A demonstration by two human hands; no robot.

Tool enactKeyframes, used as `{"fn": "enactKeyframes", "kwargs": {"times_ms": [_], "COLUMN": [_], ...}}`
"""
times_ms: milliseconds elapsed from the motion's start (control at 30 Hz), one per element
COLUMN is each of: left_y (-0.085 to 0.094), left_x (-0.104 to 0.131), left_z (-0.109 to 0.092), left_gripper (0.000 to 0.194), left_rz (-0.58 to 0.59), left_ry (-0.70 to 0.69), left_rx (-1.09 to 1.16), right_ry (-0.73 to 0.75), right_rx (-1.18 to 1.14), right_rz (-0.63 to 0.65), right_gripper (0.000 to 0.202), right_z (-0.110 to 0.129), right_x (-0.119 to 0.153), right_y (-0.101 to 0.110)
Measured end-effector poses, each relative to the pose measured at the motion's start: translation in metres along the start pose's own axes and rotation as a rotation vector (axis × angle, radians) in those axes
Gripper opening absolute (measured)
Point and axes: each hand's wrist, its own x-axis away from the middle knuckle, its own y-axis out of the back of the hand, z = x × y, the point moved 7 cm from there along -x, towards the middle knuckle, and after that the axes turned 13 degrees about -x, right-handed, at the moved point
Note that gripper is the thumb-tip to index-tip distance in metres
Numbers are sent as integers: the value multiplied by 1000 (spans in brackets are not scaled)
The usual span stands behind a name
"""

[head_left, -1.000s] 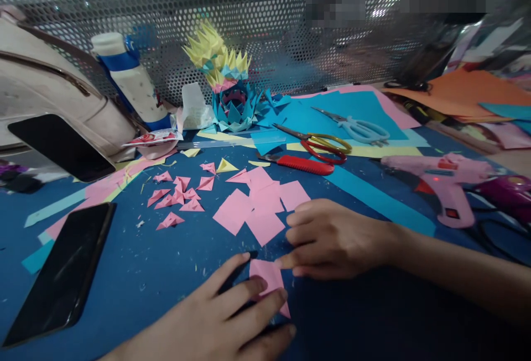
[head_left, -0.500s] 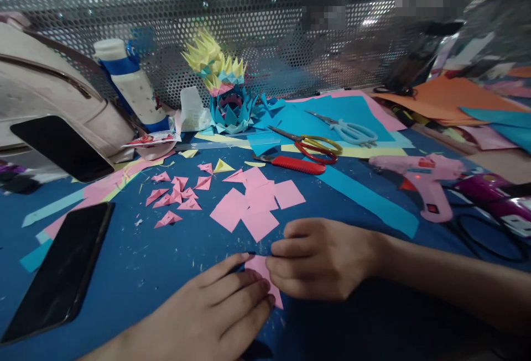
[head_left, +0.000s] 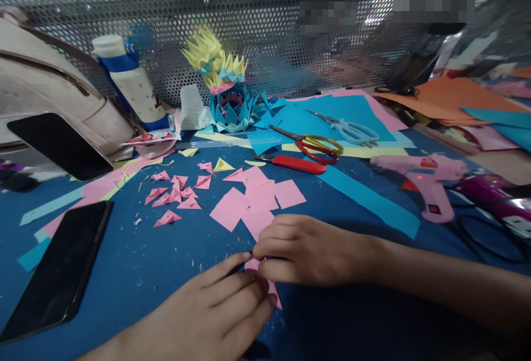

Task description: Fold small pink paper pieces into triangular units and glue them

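A small piece of pink paper (head_left: 271,289) lies on the blue table in front of me, mostly covered by my fingers. My left hand (head_left: 224,308) rests flat across it with fingers stretched out, pressing it to the table. My right hand (head_left: 305,250) is curled closed, its fingertips pinching the paper's upper part beside the left fingertips. Just beyond, overlapping pink paper squares (head_left: 230,209) spread out, one partly behind my right hand. To their left sits a loose group of folded pink paper triangles (head_left: 168,217).
Red-handled scissors (head_left: 317,145), light-blue scissors (head_left: 354,131) and a red cutter (head_left: 298,165) lie farther back. A pink glue gun (head_left: 431,178) with its cable is at right. Phones (head_left: 62,267), a bottle (head_left: 135,87) and a bag stand left. A folded-paper model (head_left: 232,109) stands behind.
My right hand has moved left over the pink paper, covering more of it and bringing its fingertips against the left ones. My left hand has hardly moved.
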Motion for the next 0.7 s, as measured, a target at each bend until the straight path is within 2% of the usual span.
{"fn": "enactKeyframes", "kwargs": {"times_ms": [100,233,400,700], "left_y": [1,1,-5,-6], "left_x": [-3,-3,-1,-2], "left_z": [-1,0,0,-2], "left_gripper": [48,42,44,53], "left_rz": [29,12,67,79], "left_ry": [-26,-14,-28,-19], "left_rx": [-32,-56,-44,-16], "right_ry": [-35,-46,13,64], "right_rx": [-52,-92,-85,-147], "right_rz": [-21,-89,-159,-179], "right_gripper": [28,21,13,12], "right_z": [-3,-5,-3,-2], "right_x": [2,7,11,12], "right_y": [2,4,5,7]}}
